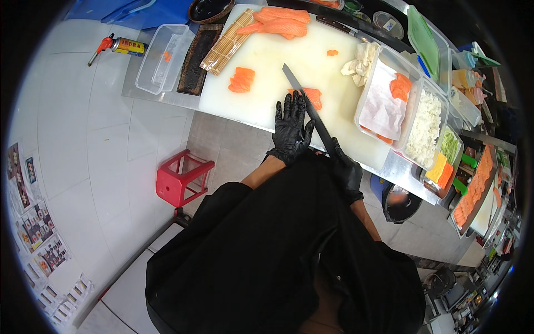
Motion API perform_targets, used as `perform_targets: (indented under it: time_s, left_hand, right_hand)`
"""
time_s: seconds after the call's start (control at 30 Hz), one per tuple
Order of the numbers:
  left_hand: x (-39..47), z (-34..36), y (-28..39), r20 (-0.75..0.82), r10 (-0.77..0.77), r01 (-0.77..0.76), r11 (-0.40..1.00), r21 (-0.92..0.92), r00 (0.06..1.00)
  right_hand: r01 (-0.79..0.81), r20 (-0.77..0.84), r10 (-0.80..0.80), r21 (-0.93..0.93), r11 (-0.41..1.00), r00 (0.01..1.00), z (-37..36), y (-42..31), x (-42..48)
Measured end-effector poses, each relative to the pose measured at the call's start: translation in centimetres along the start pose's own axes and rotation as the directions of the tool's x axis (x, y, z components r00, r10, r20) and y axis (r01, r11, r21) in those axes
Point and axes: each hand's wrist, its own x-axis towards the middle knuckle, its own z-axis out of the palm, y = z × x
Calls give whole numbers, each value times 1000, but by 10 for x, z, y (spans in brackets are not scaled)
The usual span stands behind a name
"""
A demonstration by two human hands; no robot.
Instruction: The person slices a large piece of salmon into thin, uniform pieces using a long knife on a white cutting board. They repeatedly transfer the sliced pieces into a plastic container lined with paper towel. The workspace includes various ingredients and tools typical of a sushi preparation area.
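My right hand (348, 172), in a black glove, grips a long slicing knife (313, 109). The blade slants up and left over the white cutting board (267, 54), across a small piece of salmon (313, 98). My left hand (290, 127), also gloved in black, lies flat beside the blade with its fingers extended and somewhat apart. Its fingertips reach the salmon piece and partly cover it. To the left on the board lie salmon slices (242, 79). Larger salmon fillets (285, 21) rest at the back, next to a bamboo rolling mat (228, 41).
A second knife (336, 24), a salmon scrap (332, 53) and a crumpled cloth (362, 62) lie on the board. Right of it stand a paper-lined tub (381, 104) and a rice tub (424, 129). A dark tray (199, 60), plastic container (160, 58) and torch (121, 45) sit left.
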Motion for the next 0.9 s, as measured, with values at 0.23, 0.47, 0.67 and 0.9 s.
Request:
perform_targets:
  time_s: [0.23, 0.47, 0.67, 0.9]
  left_hand:
    - [2, -4, 2, 37, 19, -18, 1000, -20, 999]
    - [0, 0, 0, 41, -7, 9, 999, -33, 999]
    - [16, -11, -9, -107, -155, 127, 964, -233, 982]
    - [58, -24, -36, -15, -293, 270, 901, -339, 956]
  right_hand:
    - [144, -19, -143, 90, 985, 990, -4, 23, -14]
    - [177, 87, -190, 135, 975, 978, -46, 45, -51]
    - [-9, 205, 7, 8, 1000, 979, -73, 86, -106]
    - [-85, -2, 91, 337, 938, 996, -64, 68, -96]
